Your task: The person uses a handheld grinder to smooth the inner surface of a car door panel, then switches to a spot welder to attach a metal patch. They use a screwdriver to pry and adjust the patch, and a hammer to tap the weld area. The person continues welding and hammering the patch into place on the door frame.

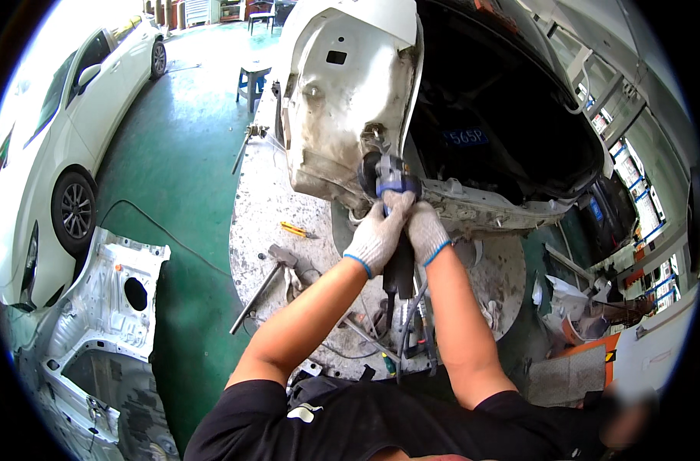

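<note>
I hold an angle grinder [390, 178] in both gloved hands, its dark disc against or very close to the lower part of a dirty white car body panel [330, 107]. My left hand [377, 237] wraps round the blue-and-grey tool near its head. My right hand [428, 233] grips it just to the right, with its dark handle and cord hanging below. Right of the panel is the car's dark open rear compartment [496, 92]. Under the work lies a spattered round platform [254, 196], with a yellow utility knife [296, 230] and a hammer [277, 260] on it.
A white car [96, 131] stands at left on the green floor [173, 177], where a cable runs. A cut sheet-metal section [104, 292] lies at lower left. A stool [251, 77] stands behind the platform. Scrap parts and a grey mat [565, 376] are at right.
</note>
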The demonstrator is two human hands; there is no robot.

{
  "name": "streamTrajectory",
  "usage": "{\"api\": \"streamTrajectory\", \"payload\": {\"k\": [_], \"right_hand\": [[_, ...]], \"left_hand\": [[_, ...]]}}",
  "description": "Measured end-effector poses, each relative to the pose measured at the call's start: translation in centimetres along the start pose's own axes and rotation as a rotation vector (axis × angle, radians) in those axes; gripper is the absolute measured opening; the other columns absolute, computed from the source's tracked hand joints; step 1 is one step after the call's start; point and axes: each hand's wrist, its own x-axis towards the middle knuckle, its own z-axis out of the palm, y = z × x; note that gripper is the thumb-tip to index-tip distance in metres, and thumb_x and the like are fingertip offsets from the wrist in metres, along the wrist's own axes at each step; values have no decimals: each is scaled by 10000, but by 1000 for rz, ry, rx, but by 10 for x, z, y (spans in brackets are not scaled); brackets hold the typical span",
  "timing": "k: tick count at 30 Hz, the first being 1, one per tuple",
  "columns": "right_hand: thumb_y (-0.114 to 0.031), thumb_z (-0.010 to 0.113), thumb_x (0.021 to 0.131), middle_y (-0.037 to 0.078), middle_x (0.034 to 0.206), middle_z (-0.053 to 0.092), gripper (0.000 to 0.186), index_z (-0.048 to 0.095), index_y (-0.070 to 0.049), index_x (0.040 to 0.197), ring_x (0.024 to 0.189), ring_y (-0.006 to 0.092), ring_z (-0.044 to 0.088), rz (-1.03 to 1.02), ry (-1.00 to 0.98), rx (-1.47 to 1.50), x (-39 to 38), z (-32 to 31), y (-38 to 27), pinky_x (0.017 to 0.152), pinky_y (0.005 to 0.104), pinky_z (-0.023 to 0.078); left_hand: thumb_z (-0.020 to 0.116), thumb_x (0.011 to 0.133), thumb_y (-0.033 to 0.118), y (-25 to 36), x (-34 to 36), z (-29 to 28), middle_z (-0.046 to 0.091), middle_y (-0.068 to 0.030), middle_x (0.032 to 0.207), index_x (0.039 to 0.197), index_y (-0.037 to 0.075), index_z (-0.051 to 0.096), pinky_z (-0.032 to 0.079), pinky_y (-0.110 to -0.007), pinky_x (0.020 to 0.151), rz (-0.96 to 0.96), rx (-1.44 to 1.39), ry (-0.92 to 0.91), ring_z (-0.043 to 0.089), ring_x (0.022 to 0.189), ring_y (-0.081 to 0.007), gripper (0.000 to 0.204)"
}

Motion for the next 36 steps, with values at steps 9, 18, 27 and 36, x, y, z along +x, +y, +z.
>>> {"api": "streamTrajectory", "payload": {"k": [9,18,27,36], "right_hand": [[-310,636,1012,109,939,715,310,701,-33,1132,791,211,664,-7,-85,51,10,1,2,722,405,543],[-430,721,942,138,945,746,469,703,1,1125,790,225,692,-51,94,-276,19,7,13,706,401,548],[-479,773,875,228,1013,749,585,655,-20,1217,913,348,739,-198,192,-622,-3,32,-12,820,445,578],[-456,791,868,256,1067,747,575,666,6,1186,982,383,742,-265,166,-743,-5,33,-25,830,460,584]], "left_hand": [[651,910,682,-4,3,-1,693,-209,1190,1348,-38,575,499,-366,982,43,-87,-11,655,1102,-256,846],[662,951,612,-17,9,-6,672,-172,1247,1388,-36,559,482,-352,1018,47,-230,-23,621,1154,-216,788],[609,1050,432,-37,34,-16,628,-74,1312,1427,-29,534,417,-301,1080,80,-504,-109,557,1204,-158,600],[634,1028,461,-40,31,-5,631,-92,1330,1461,14,528,444,-350,1076,42,-619,-65,580,1223,-196,631]]}}
